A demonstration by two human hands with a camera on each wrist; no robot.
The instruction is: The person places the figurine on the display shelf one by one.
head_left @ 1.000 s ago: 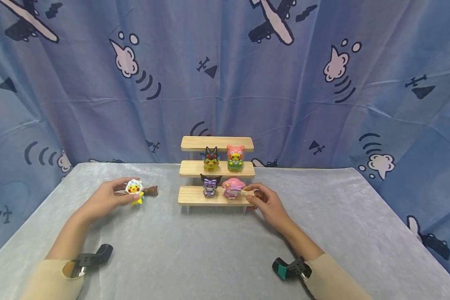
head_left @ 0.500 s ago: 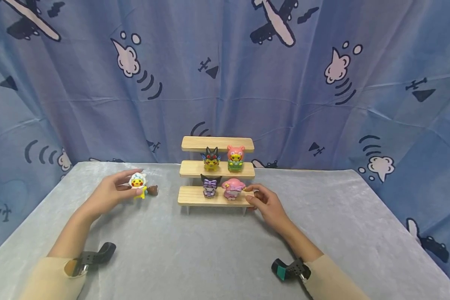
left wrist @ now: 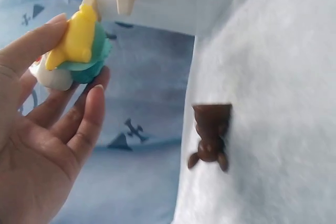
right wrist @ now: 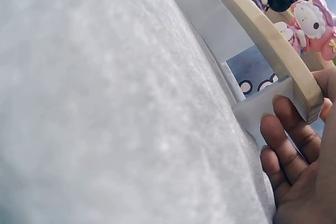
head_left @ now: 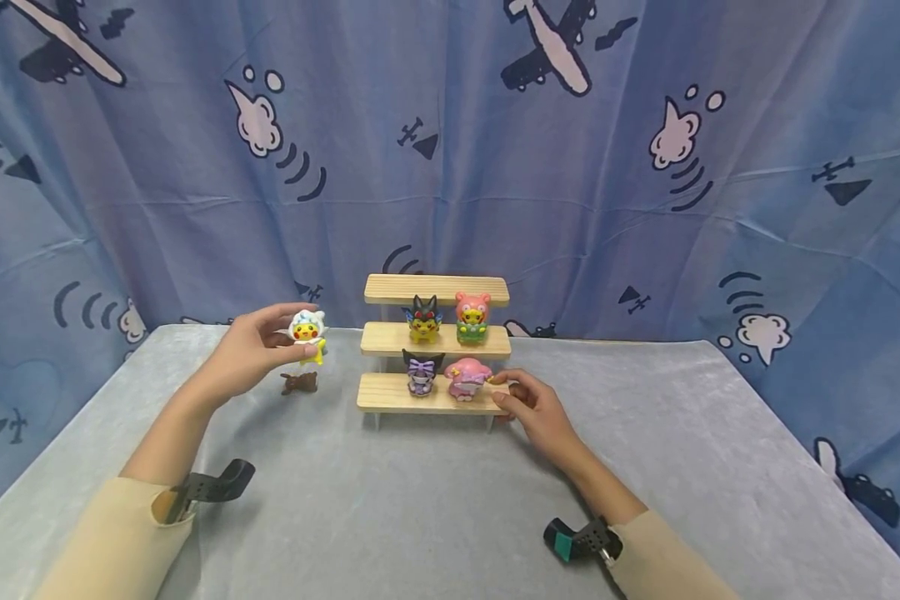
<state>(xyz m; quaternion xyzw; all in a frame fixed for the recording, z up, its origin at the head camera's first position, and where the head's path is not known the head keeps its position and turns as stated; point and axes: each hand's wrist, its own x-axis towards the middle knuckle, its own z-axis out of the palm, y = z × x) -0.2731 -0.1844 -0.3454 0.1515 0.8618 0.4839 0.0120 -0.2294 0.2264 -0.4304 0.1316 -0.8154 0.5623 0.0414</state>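
Yellow-and-white figurine [head_left: 306, 330], at nine o'clock of the wooden stand [head_left: 437, 288] and pinched by the left hand [head_left: 246, 357], is best kept upright while the right hand [head_left: 538, 412], gripping the lowest shelf's [head_left: 382, 392] four-o'clock end, braces against wobble.

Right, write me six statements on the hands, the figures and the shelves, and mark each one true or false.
1. The left hand holds the white-hooded figure above the table. True.
2. The right hand grips one end of the bottom shelf. True.
3. The bottom shelf bears three figures. False: it bears two, the purple figure and the pink figure.
4. In the head view, the pink figure stands to the left of the purple figure. False: it stands to its right.
5. The middle shelf bears a black-eared figure and a pink-and-green figure. True.
6. The left hand holds two figures. False: it holds only the white-hooded figure; the brown figure lies on the table.
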